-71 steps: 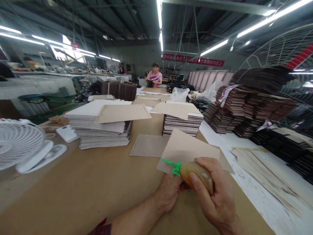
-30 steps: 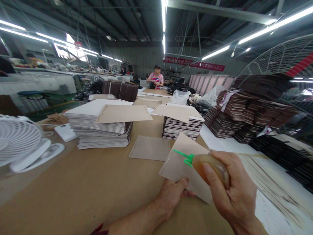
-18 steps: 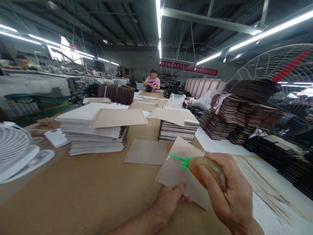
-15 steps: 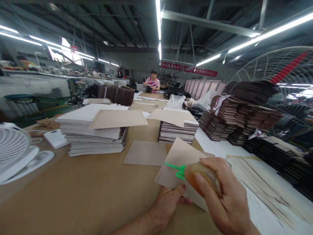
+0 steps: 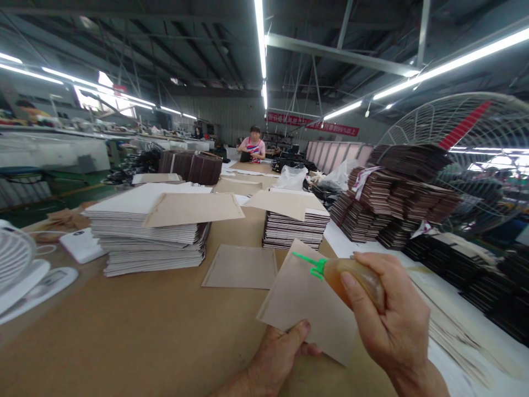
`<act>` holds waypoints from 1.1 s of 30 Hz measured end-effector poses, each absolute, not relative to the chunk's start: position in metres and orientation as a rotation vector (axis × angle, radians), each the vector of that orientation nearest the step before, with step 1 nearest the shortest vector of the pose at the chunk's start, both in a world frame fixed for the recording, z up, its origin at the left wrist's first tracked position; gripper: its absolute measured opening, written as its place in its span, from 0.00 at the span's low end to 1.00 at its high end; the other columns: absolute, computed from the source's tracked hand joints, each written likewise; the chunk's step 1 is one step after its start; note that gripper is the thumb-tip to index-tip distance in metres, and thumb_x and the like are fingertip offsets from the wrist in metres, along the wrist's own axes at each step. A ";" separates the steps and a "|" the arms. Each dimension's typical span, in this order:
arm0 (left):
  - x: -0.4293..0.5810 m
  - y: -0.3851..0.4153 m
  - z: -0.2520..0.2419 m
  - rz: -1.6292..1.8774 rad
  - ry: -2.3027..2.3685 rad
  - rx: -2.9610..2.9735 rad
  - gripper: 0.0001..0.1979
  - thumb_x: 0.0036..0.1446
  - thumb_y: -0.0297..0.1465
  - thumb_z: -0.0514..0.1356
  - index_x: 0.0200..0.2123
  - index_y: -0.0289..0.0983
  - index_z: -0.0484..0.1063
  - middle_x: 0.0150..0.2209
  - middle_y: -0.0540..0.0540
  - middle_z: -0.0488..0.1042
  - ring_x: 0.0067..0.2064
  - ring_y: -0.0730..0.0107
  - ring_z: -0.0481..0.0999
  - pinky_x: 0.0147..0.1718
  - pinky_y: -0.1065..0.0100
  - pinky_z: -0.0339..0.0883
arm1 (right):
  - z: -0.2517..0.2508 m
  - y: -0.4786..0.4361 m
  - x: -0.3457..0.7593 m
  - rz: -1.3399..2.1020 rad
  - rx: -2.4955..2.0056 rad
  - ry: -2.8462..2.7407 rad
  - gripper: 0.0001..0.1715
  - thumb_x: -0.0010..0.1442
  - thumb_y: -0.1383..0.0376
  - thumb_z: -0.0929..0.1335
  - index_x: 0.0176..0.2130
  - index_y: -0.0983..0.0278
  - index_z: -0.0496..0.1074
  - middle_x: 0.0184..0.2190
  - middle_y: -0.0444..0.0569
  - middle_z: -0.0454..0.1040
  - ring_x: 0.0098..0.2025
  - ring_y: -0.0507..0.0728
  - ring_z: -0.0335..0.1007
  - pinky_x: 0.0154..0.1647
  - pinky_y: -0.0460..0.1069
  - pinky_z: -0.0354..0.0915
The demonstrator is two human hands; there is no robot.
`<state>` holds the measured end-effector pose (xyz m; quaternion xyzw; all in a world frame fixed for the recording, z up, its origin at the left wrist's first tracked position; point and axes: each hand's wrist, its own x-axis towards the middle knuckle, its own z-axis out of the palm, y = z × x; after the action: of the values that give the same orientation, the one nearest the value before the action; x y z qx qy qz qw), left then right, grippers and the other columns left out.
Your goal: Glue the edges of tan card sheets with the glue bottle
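My right hand [image 5: 392,325] is closed around a soft amber glue bottle [image 5: 359,275] whose green nozzle [image 5: 309,263] points left over a tan cardboard sheet [image 5: 308,300]. My left hand [image 5: 278,355] pinches that sheet's near edge with the thumb on top and holds it tilted above the brown table [image 5: 136,331]. Another tan sheet [image 5: 241,266] lies flat on the table just beyond.
Two stacks of boards topped with tan sheets stand ahead, one at the left [image 5: 152,229] and one at the centre [image 5: 294,220]. Dark stacks [image 5: 397,193] fill the right. A white fan [image 5: 20,270] sits at the left edge. A person [image 5: 253,148] sits at the far end.
The glue bottle has stayed over the sheet with small shifts up and down. My left hand has lifted and tilted the sheet nearer to me. The view has drifted right.
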<state>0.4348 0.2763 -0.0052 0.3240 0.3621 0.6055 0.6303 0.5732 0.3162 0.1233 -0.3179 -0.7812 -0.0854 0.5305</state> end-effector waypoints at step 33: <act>0.435 0.281 -0.016 1.370 0.818 0.759 0.32 0.47 0.48 0.68 0.52 0.38 0.73 0.46 0.40 0.77 0.44 0.50 0.76 0.35 0.58 0.74 | 0.148 0.326 0.584 -0.249 -0.716 -1.916 0.13 0.61 0.65 0.67 0.46 0.66 0.66 0.40 0.51 0.68 0.41 0.56 0.66 0.41 0.50 0.63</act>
<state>0.4354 0.2805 -0.0161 0.3322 0.3577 0.5991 0.6346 0.5843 0.3259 0.1478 -0.2981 -0.7974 -0.1035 0.5144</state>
